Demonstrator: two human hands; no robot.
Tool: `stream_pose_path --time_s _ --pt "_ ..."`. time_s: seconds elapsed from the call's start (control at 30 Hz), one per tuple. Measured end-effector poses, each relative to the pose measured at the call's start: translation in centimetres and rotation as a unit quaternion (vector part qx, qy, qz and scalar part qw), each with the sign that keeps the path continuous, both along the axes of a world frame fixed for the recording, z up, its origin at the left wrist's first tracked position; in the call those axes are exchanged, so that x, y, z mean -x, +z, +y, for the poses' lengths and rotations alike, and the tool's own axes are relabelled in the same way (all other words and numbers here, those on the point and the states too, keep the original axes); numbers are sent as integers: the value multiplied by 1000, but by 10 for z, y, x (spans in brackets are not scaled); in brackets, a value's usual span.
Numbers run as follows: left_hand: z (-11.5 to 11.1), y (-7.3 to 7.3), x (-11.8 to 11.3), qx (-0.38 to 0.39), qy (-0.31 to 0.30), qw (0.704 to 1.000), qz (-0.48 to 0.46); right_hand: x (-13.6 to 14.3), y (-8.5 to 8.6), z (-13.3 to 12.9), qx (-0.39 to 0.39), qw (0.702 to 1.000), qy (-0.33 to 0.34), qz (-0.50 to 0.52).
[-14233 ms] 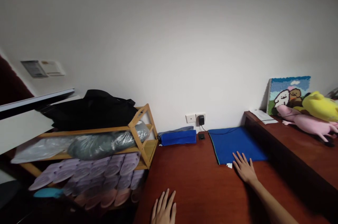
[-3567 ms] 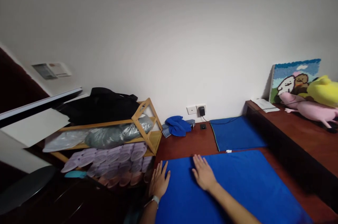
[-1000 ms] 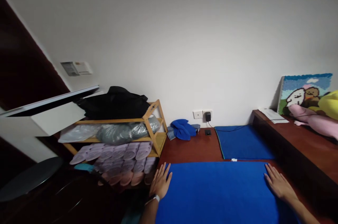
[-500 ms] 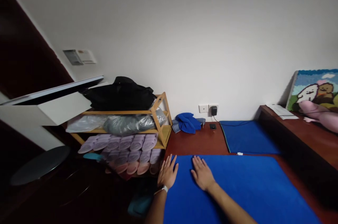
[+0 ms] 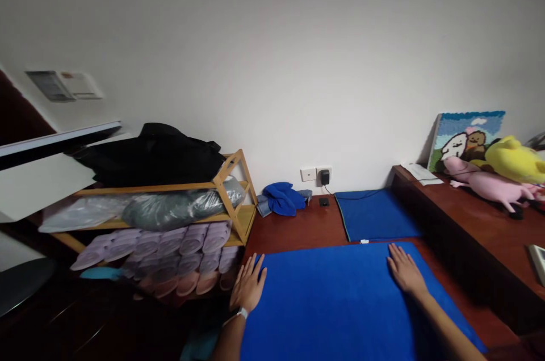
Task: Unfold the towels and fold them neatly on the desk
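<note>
A large blue cloth [image 5: 327, 298] lies spread flat on the reddish-brown wooden table [image 5: 293, 233]. My left hand [image 5: 248, 284] rests at its far left corner, fingers stretched out, with a pale band on the wrist. Near the far right corner, my right hand [image 5: 406, 270] lies flat on the cloth, its fingers extended. Neither hand grips anything. Behind the big cloth is a smaller, darker blue cloth [image 5: 377, 216] with a white tag at its near edge.
Against the wall sit a crumpled blue cloth [image 5: 281, 199] and a plugged-in black adapter [image 5: 325, 177]. Left is a wooden rack [image 5: 238, 202] with slippers [image 5: 185, 239] and a black bag [image 5: 157, 154]. A raised ledge on the right bears a pink plush toy [image 5: 489, 184] and a yellow plush [image 5: 515, 159].
My right hand has slid right across the cloth, from near the left hand to the far right corner. My left hand stays at the left corner. The view has turned right.
</note>
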State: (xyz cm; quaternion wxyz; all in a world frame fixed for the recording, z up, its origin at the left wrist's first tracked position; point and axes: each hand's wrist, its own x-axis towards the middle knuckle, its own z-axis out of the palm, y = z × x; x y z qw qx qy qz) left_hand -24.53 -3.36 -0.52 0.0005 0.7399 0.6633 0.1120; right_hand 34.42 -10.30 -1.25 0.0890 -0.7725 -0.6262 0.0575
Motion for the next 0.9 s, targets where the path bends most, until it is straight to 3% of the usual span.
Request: stream_pose_path --time_s 0.07,0.17,0.4,0.57,0.63,0.7,0.77,0.9 --pt "1 0 1 5 -1 1000 2 -40 -2 0 11 999 -32 -6" --pt "1 1 3 15 -1 1000 7 -66 -5 1 10 999 -41 -1" --pt "-1 6 1 18 5 1000 20 -72 -9 -2 -30 997 -44 60" --pt "-4 8 -2 10 0 1000 17 -65 3 1 -27 995 -62 72" --pt "-6 9 -3 15 0 1000 16 -36 13 6 -48 996 -55 48" --pt "-7 10 -5 19 0 1000 14 17 24 14 -90 995 -16 37" --pt "-8 11 -5 17 0 1000 11 90 33 22 -111 990 67 62" --pt "-9 9 -3 9 2 1000 2 234 39 32 -76 964 226 115"
